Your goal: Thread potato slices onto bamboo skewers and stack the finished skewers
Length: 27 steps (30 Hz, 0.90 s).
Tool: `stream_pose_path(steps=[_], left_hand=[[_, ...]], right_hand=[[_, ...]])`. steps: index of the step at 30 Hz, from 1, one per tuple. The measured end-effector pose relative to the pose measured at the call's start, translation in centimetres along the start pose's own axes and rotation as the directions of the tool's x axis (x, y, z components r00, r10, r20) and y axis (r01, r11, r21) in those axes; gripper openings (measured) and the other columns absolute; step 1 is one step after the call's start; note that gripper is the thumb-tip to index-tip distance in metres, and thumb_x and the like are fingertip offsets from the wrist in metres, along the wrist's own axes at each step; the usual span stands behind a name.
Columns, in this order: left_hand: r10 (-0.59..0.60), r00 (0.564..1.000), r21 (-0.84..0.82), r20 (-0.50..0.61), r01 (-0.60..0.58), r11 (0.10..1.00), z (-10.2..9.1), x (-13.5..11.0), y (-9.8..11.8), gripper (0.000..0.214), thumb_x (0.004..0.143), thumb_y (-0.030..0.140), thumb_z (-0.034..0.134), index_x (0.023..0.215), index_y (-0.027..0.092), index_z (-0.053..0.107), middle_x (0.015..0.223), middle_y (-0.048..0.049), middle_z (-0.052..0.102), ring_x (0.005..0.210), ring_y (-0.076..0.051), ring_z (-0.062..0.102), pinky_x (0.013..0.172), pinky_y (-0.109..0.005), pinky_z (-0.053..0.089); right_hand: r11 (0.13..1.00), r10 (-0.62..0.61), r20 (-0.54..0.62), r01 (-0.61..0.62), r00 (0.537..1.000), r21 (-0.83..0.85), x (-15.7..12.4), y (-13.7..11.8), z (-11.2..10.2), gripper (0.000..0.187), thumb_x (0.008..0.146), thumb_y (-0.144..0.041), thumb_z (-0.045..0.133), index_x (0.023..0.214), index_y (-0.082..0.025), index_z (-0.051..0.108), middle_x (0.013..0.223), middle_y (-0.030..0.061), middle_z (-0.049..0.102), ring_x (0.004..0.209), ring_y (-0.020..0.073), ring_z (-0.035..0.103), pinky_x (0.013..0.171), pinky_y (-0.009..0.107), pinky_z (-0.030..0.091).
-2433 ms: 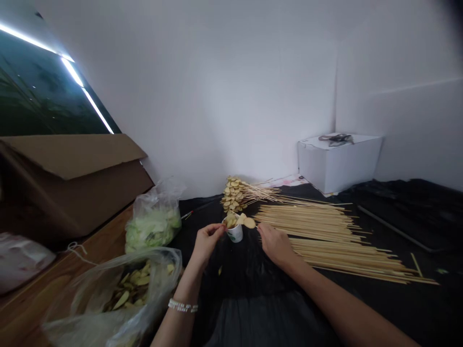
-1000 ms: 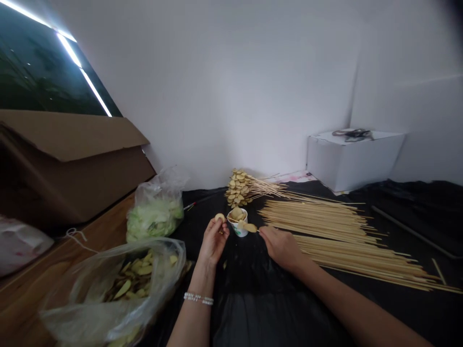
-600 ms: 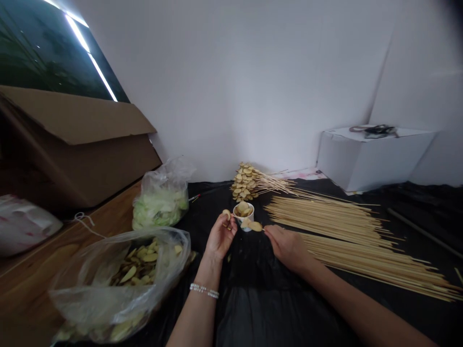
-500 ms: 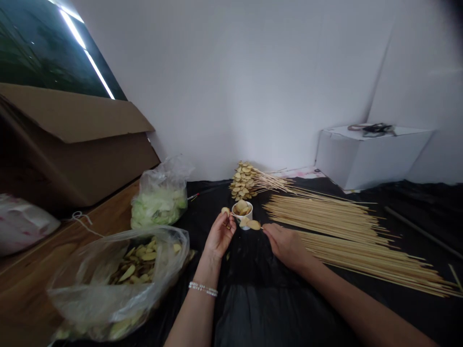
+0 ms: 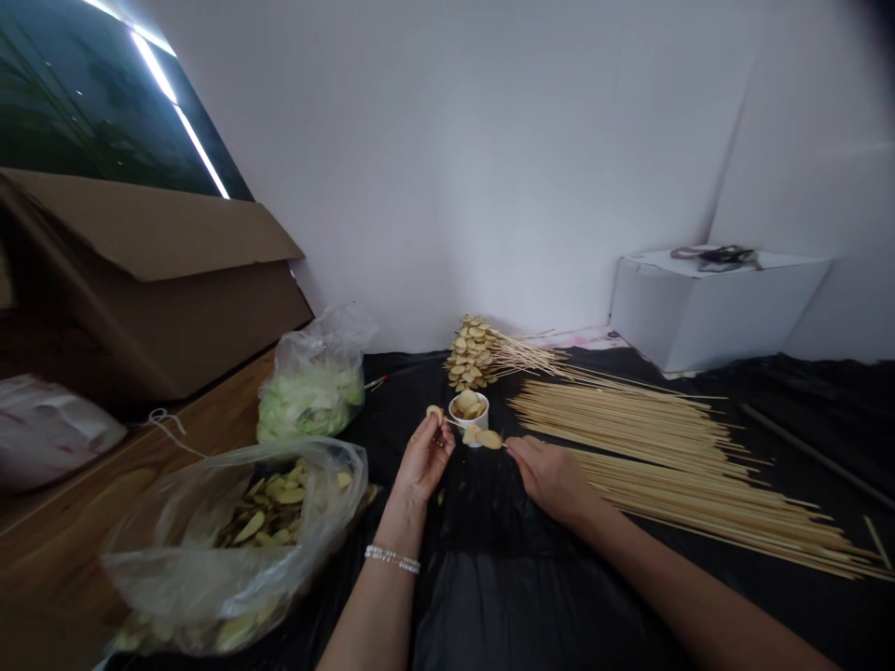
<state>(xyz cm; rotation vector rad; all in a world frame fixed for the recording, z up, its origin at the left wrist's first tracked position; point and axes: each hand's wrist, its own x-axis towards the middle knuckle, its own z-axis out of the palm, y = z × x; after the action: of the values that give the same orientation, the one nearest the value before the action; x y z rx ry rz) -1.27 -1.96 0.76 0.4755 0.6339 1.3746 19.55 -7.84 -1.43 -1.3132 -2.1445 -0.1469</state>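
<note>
My left hand (image 5: pixel 425 463) pinches a pale potato slice (image 5: pixel 434 412) in its fingertips, left of a white paper cup (image 5: pixel 485 418). Opposite it, my right hand (image 5: pixel 551 473) grips a thin wooden skewer (image 5: pixel 504 444) that carries a few potato slices (image 5: pixel 490 439). The skewer's tip end points left, at the slice in my left fingers; whether it has pierced that slice is too small to tell. More loose slices (image 5: pixel 468 404) fill the cup, just behind the skewer. At the back lies a heap of loaded potato skewers (image 5: pixel 472 352), sticks pointing right.
Two spreads of bare skewers (image 5: pixel 622 424) cover the black sheet on the right. To the left stand an open plastic bag (image 5: pixel 168 522) of potato slices and a bag of pale green slices (image 5: pixel 308 396). A cardboard box (image 5: pixel 210 317) and a white box (image 5: pixel 720 312) flank the wall.
The slice in my left fingers has turned slightly, and a bit of skewer now shows beside it. Both hands keep almost the same place; the view has shifted slightly.
</note>
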Motion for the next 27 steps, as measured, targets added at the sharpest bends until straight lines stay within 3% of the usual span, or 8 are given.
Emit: stream_pose_path(steps=[14,19,27], left_hand=[[0.15,0.989,0.21,0.001,-0.147,0.967,-0.27,0.0,0.28,0.022,0.06,0.02,0.084,0.075,0.012,0.071,0.066,0.0012,0.063,0.057,-0.004,0.056,0.055,-0.014,0.047],[0.207,0.978,0.297,-0.004,-0.196,0.934,-0.28,0.0,0.11,0.028,0.053,0.026,0.088,0.071,0.011,0.071,0.061,0.0015,0.063,0.056,-0.005,0.054,0.055,-0.015,0.045],[0.184,0.983,0.351,-0.013,-0.168,0.921,-0.38,0.05,-0.05,0.033,0.049,0.03,0.089,0.071,0.012,0.072,0.063,0.0005,0.063,0.055,-0.005,0.053,0.055,-0.018,0.044]], right_hand=[[0.999,0.035,0.089,-0.032,0.995,-0.025,0.07,-0.13,-0.41,0.026,0.097,-0.021,0.037,0.099,-0.021,0.063,0.081,0.0017,0.064,0.072,0.0143,0.058,0.063,0.026,0.033],[0.996,0.083,0.136,-0.078,0.987,-0.046,0.13,-0.44,-0.59,0.026,0.097,-0.022,0.038,0.091,-0.021,0.063,0.078,0.0018,0.064,0.072,0.0149,0.058,0.061,0.026,0.032],[0.998,0.054,0.11,-0.056,0.992,0.016,-0.16,-0.38,-0.09,0.027,0.098,-0.021,0.035,0.092,-0.02,0.062,0.08,0.0028,0.064,0.075,0.0151,0.059,0.066,0.025,0.035]])
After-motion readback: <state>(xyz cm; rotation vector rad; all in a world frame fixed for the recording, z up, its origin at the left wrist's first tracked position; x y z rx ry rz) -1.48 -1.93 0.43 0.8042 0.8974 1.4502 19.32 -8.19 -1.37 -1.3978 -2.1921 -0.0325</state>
